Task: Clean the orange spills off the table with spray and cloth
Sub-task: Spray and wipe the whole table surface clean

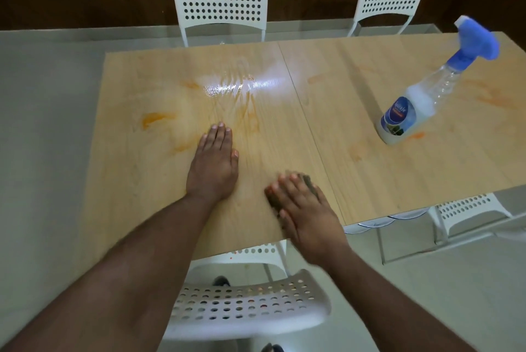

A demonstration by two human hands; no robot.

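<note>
Down at the near edge of the table (398, 175), the fingers (287, 189) of the right hand (307, 218) lie spread and fairly straight, pressing flat on a dark cloth (308, 182) that peeks out beyond the fingertips and beside the thumb side; most of the cloth is hidden under the palm, and both hand and cloth are blurred. Just to its left, the left hand (213, 166) rests palm-down on the bare wood with its fingers straight and close together, holding nothing, the thumb lying alongside. Beyond the left fingertips a wet, shiny patch (227, 87) glints on the wood, with faint orange streaks (250, 112) running through it. Brighter orange spills (155, 119) sit to the left of the left hand, a smaller smear (190, 84) lies farther back, and more pale orange marks (495, 98) show on the right half of the table past the seam. There, well apart from both hands, the spray bottle (410, 115) stands upright with a blue trigger head, a clear neck and a white body with a blue label; a small orange blot (417, 136) lies just beside its base. 2 white perforated chairs (220, 7) stand at the far side of the table, another chair (247, 306) is tucked below the near edge between the forearms, and 1 more (466, 209) shows at the right.
</note>
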